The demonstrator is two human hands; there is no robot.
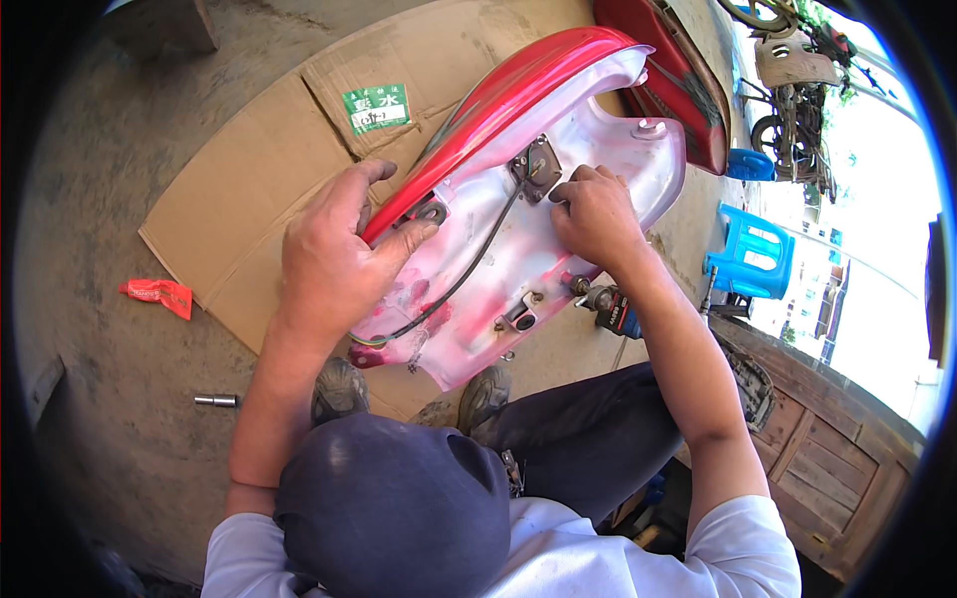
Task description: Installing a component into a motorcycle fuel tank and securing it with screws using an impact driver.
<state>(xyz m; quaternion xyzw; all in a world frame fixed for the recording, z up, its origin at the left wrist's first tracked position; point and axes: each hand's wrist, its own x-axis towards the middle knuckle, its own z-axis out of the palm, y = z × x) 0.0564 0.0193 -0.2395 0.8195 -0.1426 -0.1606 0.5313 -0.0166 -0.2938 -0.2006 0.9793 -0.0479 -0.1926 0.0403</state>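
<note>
Red shell [543,244], left hand [342,247] gripping, right hand [598,214] near plate [540,171]

A white short-sleeved shirt [618,548] shows towards five o'clock, plus navy trousers [588,419]; grimy shoes [485,395] at six and eight.

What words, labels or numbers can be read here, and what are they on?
I'll say where writing stands, without copying it.
Green-and-white label on the cardboard: large printed characters, with handwriting below.
Red packet: pale print, too small to read.
Blue-and-black tool: small light lettering, not copied.
</note>
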